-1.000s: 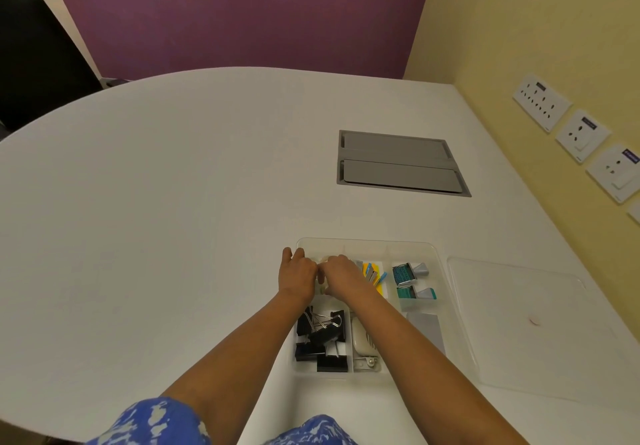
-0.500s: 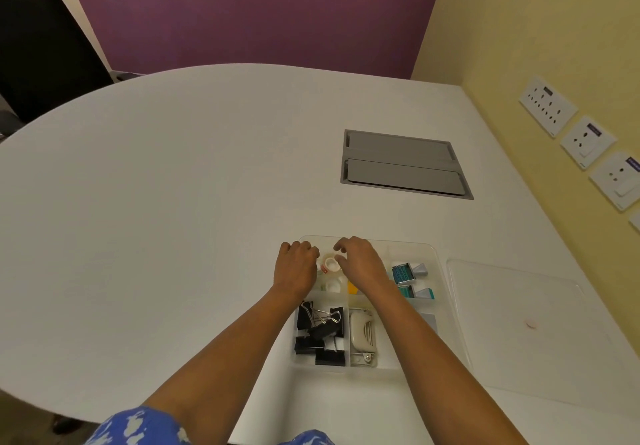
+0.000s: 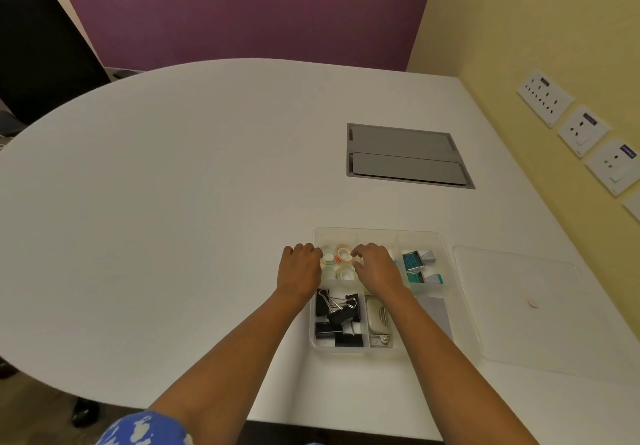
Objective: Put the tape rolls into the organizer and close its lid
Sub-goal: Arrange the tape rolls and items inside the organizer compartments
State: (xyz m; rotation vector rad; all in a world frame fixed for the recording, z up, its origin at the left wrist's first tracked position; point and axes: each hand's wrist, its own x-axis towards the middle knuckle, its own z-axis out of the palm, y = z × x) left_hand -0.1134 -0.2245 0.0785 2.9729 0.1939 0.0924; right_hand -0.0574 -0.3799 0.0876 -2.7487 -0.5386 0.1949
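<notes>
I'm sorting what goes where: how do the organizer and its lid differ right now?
The organizer is a deep clear tray split into compartments; the lid is one flat clear sheet. The organizer holds tape rolls, binder clips and other supplies; the lid carries nothing, only a small pink mark. Both hands are at the organizer; the lid lies untouched beside it, to its right. Both are transparent plastic on the white table.

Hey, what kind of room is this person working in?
Probably an office meeting room: a large white table with a built-in cable hatch, wall sockets, and a black office chair.
</notes>
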